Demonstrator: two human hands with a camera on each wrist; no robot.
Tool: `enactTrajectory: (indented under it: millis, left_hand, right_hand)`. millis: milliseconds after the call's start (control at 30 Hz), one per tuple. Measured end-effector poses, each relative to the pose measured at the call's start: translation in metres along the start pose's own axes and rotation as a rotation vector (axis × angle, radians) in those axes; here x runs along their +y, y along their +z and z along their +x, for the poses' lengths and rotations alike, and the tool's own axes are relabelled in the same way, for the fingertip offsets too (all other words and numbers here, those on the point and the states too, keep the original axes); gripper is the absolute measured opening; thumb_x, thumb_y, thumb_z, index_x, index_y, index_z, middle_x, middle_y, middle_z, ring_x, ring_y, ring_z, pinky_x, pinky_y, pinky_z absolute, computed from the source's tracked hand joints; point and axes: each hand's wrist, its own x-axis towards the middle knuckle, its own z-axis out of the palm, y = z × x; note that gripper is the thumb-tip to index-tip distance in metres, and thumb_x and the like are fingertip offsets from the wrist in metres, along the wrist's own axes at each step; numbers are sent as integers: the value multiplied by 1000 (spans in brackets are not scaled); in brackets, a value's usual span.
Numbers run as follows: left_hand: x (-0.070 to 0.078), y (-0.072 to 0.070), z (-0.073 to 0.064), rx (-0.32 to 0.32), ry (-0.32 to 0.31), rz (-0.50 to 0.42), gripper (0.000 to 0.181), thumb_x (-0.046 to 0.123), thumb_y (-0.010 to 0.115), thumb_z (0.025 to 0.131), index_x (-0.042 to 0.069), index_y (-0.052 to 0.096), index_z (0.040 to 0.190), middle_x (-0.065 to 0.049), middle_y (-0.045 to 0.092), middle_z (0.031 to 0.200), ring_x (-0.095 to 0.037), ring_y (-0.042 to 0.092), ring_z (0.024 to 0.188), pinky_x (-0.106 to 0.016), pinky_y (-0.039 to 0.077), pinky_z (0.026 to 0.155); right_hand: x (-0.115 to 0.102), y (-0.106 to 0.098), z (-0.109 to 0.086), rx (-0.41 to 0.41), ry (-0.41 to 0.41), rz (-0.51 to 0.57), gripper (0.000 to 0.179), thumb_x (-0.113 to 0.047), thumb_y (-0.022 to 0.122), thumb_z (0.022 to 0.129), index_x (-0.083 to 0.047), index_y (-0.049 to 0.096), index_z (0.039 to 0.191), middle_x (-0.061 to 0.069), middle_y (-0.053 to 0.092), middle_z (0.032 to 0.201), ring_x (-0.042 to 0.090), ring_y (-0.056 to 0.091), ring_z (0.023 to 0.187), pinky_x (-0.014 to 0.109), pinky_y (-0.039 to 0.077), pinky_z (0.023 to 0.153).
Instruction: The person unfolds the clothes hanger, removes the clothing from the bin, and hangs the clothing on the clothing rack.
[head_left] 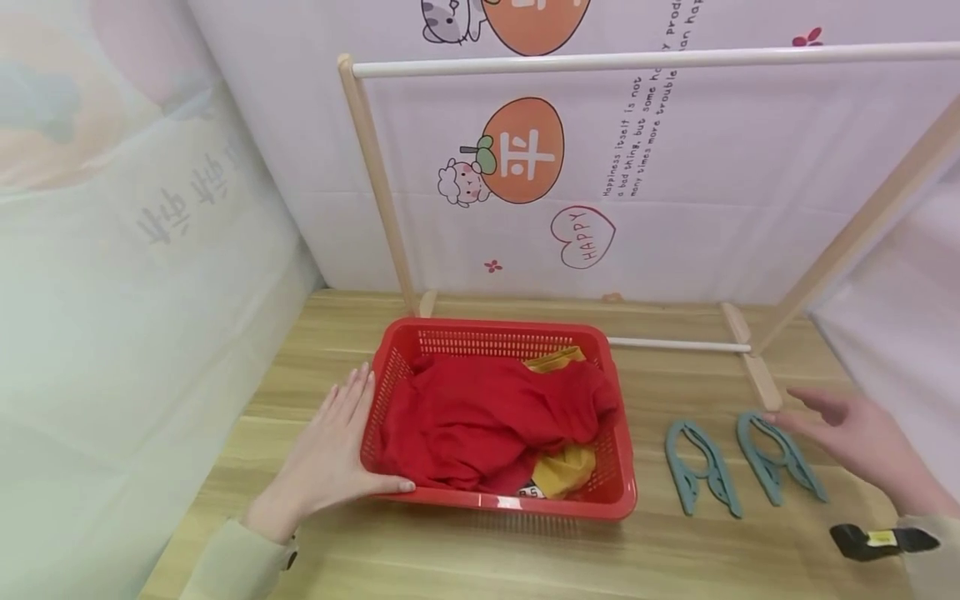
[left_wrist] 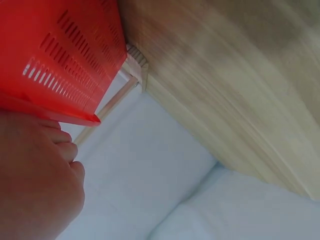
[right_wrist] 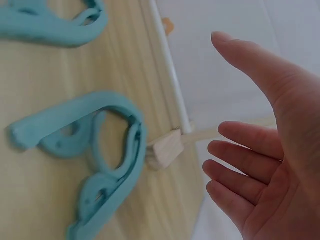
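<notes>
Left hand (head_left: 330,457): fingers extended along red basket (head_left: 577,507), thumb on near rim. Right hand (head_left: 862,442): loose, holding nothing, beside teal hangers (head_left: 681,475). Both hangers lie right of basket on surface (head_left: 420,558), long axes near-to-far, rounded ends away. Basket lengthwise left-right, red cloth (head_left: 480,408) inside. Wooden rack (head_left: 375,167) behind.

The wood-grained bench (head_left: 397,562) bears a red rectangular plastic basket (head_left: 480,498), two teal plastic hangers (head_left: 722,482) right of it, a wooden rack (head_left: 376,179) behind.
</notes>
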Motion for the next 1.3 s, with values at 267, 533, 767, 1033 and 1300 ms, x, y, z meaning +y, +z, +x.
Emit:
enactTrajectory:
  millis: [267,533,767,1033,1300]
  left_hand:
    - [2,-1,2,-29,14,1,146,97,55,64,-1,9,161,-16,6,169,-29,2,155,-43,7,124]
    - [3,1,-2,-34,19,-7,143,96,55,66,-3,14,161,-17,12,168,-30,6,154,-46,10,124]
    - [3,5,-8,-29,23,-19,141,95,56,67,-2,15,161,-16,14,168,-31,8,154,-48,12,123]
    - [3,1,-9,-19,12,-31,142,95,57,66,-1,14,161,-17,14,168,-31,9,154,-47,12,124]
    - [3,1,-7,-15,10,-38,143,95,58,65,-1,14,161,-17,14,167,-32,10,154,-47,12,124]
  right_hand:
    - [19,13,-16,11,-10,-26,75,-42,76,92,13,53,137,41,51,133,66,52,109,67,53,74]
    - [25,23,-23,-40,37,-25,78,-44,80,88,15,55,134,39,60,122,55,64,102,60,57,71]
    - [31,30,-27,-41,61,-25,76,-44,82,86,13,58,130,38,62,119,51,66,97,56,58,68]
    - [33,32,-25,-24,67,-37,71,-41,84,85,11,61,128,31,70,105,45,69,92,55,58,69]
    - [32,27,-23,-21,76,-38,69,-38,84,85,13,62,126,29,70,105,44,69,92,54,58,70]
